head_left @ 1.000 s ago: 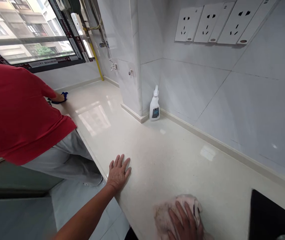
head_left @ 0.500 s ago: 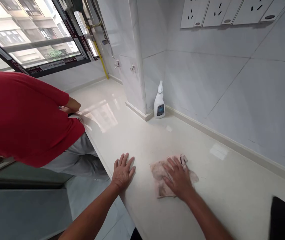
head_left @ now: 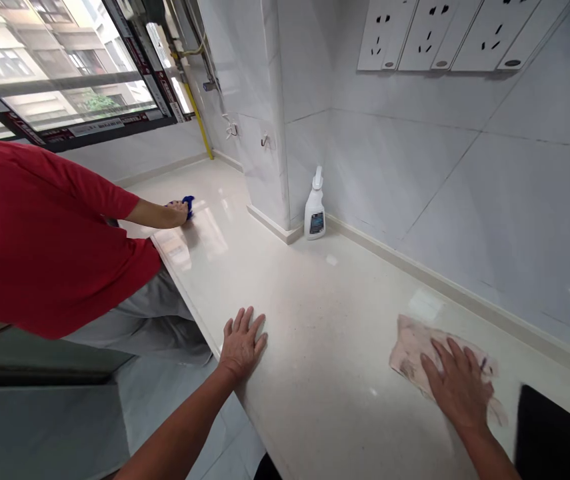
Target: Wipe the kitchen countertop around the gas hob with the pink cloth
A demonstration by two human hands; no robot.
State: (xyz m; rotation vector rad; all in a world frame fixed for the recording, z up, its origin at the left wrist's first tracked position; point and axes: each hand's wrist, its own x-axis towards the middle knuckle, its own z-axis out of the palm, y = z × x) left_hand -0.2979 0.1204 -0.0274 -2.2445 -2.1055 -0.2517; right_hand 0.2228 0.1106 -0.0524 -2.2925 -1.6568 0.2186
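My left hand point(head_left: 243, 345) lies flat near the front edge of the white countertop point(head_left: 315, 413), fingers spread, with nothing in it. Over to the right, my right hand point(head_left: 459, 387) rests palm down on a pale pink cleaning cloth point(head_left: 412, 340). Its fingers are stretched out and press the cloth against the counter rather than wrap round it. The cloth is spread out, with dark stains and a dark mark by the fingertips. Small dark specks are scattered on the counter between my hands.
A white spray bottle point(head_left: 315, 210) stands in the wall corner. At left, a person in a red shirt point(head_left: 45, 233) has a hand on a blue cloth point(head_left: 189, 205). A black flat object point(head_left: 555, 433) lies at lower right. Sockets point(head_left: 429, 37) line the wall above.
My right hand and the pink cloth have slid right along the counter. My left hand stays nearly in place. The other person's arm now reaches out over the counter with a blue cloth.
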